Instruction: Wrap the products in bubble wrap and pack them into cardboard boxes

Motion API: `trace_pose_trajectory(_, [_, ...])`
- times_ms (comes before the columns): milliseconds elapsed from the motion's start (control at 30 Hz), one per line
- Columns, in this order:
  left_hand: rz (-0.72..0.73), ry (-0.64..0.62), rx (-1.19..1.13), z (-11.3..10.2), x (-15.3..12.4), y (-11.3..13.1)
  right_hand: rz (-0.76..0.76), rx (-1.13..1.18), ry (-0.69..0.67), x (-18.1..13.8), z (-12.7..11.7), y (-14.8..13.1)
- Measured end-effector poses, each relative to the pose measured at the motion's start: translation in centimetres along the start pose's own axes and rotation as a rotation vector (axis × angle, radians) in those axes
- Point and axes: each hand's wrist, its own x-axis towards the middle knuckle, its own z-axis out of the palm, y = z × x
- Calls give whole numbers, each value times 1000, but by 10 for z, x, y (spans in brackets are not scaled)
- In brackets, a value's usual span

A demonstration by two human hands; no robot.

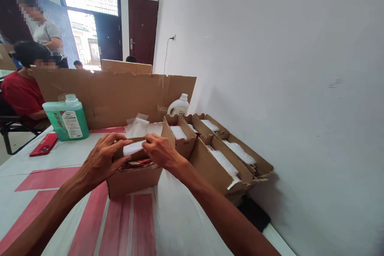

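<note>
A small white wrapped packet lies at the top of an open cardboard box in front of me. My right hand is closed, its fingers pinching the packet's right end. Around the left end, my left hand has its thumb and fingers apart; whether it touches the packet I cannot tell. Something red and dark shows inside the box below the packet. Behind the box lie clear plastic bags.
Several cardboard boxes holding white wrapped packets stand at right by the wall. A green liquid bottle, a red phone and a white jug are on the table. A cardboard panel stands behind; people sit and stand beyond.
</note>
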Motion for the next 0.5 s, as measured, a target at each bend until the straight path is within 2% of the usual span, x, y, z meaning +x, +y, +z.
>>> trace_pose_trajectory(100, [-62, 10, -86, 7, -14, -8, -62, -35, -198, 22, 25, 6])
trace_pose_trajectory(300, [-123, 75, -170, 17, -31, -8, -68, 22, -377, 34, 58, 12])
trace_pose_trajectory(433, [-202, 135, -214, 7, -36, -10, -72, 150, -508, 30, 53, 25])
trace_pose_trajectory(500, [-293, 166, -208, -2, -42, -10, -28, 236, -419, 23, 38, 33])
